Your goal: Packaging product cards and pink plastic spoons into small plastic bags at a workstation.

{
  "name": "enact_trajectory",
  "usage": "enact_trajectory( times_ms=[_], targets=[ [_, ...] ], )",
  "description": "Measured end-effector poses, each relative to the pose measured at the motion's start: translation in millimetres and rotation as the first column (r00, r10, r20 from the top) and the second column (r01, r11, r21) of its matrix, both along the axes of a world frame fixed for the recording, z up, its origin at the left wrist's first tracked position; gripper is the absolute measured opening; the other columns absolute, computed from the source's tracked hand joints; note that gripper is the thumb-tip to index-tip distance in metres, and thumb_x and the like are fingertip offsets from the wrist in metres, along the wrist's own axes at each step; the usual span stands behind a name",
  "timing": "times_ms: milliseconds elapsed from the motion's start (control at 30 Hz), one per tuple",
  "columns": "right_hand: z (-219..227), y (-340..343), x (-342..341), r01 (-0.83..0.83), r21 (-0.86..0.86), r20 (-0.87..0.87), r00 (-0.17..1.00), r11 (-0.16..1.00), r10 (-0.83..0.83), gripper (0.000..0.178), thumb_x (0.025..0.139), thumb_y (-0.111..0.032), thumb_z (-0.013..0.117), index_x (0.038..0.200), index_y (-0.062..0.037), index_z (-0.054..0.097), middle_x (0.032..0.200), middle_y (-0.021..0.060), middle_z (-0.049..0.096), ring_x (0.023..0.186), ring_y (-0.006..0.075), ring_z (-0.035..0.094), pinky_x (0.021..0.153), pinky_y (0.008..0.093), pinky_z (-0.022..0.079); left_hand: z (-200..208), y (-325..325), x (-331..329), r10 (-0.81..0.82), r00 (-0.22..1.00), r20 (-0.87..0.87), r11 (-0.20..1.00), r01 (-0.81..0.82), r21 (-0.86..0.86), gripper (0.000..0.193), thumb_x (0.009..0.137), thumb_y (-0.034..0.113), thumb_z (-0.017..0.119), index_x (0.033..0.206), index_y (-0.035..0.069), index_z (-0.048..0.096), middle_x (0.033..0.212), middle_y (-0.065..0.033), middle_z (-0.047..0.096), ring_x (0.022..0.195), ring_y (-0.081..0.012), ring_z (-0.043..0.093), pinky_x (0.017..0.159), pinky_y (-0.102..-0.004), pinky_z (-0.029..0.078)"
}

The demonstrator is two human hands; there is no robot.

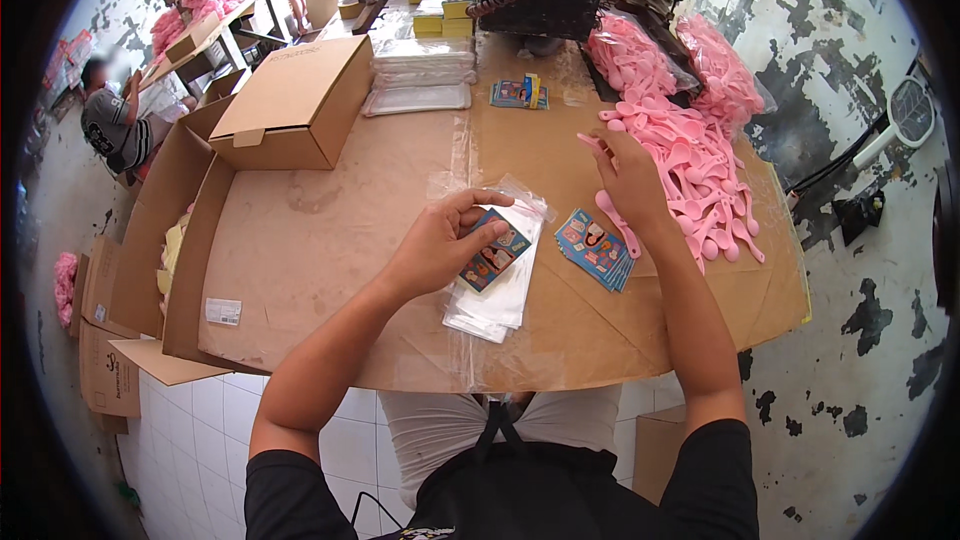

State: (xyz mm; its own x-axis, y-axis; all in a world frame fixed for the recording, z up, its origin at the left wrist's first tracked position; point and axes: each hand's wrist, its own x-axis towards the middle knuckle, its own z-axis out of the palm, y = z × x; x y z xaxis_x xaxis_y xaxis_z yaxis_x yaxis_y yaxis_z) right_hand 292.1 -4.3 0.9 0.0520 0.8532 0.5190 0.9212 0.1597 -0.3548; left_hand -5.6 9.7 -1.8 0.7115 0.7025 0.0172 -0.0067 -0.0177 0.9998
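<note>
My left hand (pixel 447 245) is closed on a blue printed card (pixel 494 252), its thumb lying across the card's face. Beneath that hand is a pile of clear plastic bags (pixel 497 308). My right hand (pixel 628 178) is at the left edge of a heap of pink plastic spoons (pixel 697 175). Its fingers are curled, and a slim pink piece, seemingly a spoon (pixel 590 143), sticks out at the fingertips. Another pink spoon (pixel 619 226) lies below the right wrist, by a fanned stack of blue printed cards (pixel 594 250).
A closed cardboard box (pixel 293 105) stands at the back left, beside stacked clear packs (pixel 421 75). A few more cards (pixel 519 93) lie at the back. Bagged pink spoons (pixel 630 58) are behind the heap. An open carton (pixel 187 258) borders the table's left side. Another person (pixel 115 118) sits far left.
</note>
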Motion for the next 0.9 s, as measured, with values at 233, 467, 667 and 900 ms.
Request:
enact_trajectory(
  times_ms=[233, 467, 667, 900],
  targets=[
    [49.7, -37.9, -70.5, -0.406, 0.116, -0.859, 0.418, 0.906, 0.297, 0.033, 0.097, -0.006, 0.062, 0.129, 0.0013, 0.053, 0.102, 0.0134, 0.069, 0.087, 0.0167, 0.071, 0.068, 0.0286, 0.059, 1.0, -5.2, 1.1, -0.018, 0.999, 0.043, 1.0, 0.017, 0.014, 0.033, 0.099, 0.008, 0.062, 0.129, -0.003, 0.055, 0.107, -0.0092, 0.071, 0.097, -0.009, 0.065, 0.083, -0.0257, 0.056],
    [46.6, -36.5, -91.6, -0.426, 0.151, -0.85, 0.404, 0.892, 0.337, 0.041, 0.095, 0.003, 0.06, 0.134, 0.0016, 0.047, 0.11, 0.0134, 0.06, 0.091, 0.023, 0.072, 0.074, 0.0295, 0.062, 0.0, -3.3, 2.1, -0.002, 1.0, -0.012, 0.999, 0.002, -0.039, 0.033, 0.1, 0.012, 0.062, 0.128, -0.004, 0.056, 0.109, -0.0103, 0.072, 0.095, -0.0085, 0.066, 0.08, -0.0249, 0.057],
    [41.4, -36.4, -101.3, -0.352, 0.238, -0.827, 0.415, 0.905, 0.379, 0.04, 0.095, 0.004, 0.059, 0.134, 0.0018, 0.046, 0.109, 0.0127, 0.059, 0.097, 0.0256, 0.072, 0.079, 0.0314, 0.064, 0.7, -1.4, 1.3, -0.027, 0.997, 0.074, 0.998, 0.031, -0.052, 0.034, 0.102, 0.017, 0.061, 0.128, -0.005, 0.057, 0.109, -0.0082, 0.072, 0.094, -0.0073, 0.067, 0.079, -0.024, 0.057],
    [35.1, -46.3, -100.2, -0.345, 0.226, -0.796, 0.474, 0.911, 0.377, 0.035, 0.095, 0.005, 0.06, 0.127, 0.0023, 0.048, 0.109, 0.0106, 0.059, 0.099, 0.0236, 0.071, 0.079, 0.0289, 0.06, -0.2, -2.4, 0.6, 0.006, 0.988, 0.152, 0.996, 0.007, -0.088, 0.038, 0.101, 0.017, 0.062, 0.131, -0.005, 0.056, 0.109, -0.0108, 0.072, 0.097, -0.011, 0.068, 0.084, -0.0257, 0.056]
  ],
)
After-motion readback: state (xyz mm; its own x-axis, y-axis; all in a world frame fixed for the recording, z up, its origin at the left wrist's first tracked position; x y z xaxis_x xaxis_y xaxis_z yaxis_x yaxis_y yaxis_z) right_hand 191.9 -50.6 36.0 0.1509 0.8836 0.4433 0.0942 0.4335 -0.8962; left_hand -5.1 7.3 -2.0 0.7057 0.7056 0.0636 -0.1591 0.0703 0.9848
